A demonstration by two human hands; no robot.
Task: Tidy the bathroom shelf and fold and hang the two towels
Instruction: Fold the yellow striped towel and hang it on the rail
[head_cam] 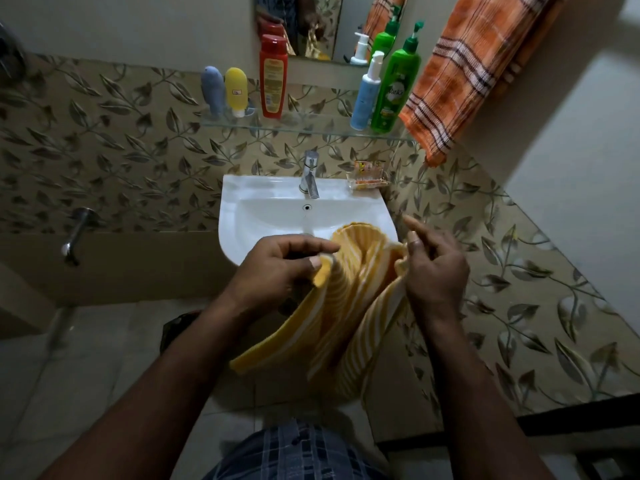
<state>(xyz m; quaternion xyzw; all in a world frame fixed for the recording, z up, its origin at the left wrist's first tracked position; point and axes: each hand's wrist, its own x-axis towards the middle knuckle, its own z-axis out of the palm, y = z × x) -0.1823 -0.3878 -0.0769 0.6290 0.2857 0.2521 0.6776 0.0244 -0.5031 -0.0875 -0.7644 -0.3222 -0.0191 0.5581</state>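
Note:
A yellow towel with white stripes (346, 306) hangs bunched between my hands, over the front of the white sink (249, 202). My left hand (277, 271) pinches one corner of it between thumb and fingers. My right hand (434, 275) holds the other edge, with its index finger raised. An orange checked towel (460, 71) hangs at the upper right. On the glass shelf (311, 128) stand a grey tube (213, 91), a yellow tube (237, 90), a red bottle (273, 77), a blue-and-white pump bottle (365, 95) and a green pump bottle (396, 84).
A mirror (346, 26) hangs above the shelf. The chrome tap (310, 174) stands at the back of the sink, with a soap dish (369, 176) to its right. A wall tap (74, 235) juts out at the left. Leaf-patterned tiles cover both walls.

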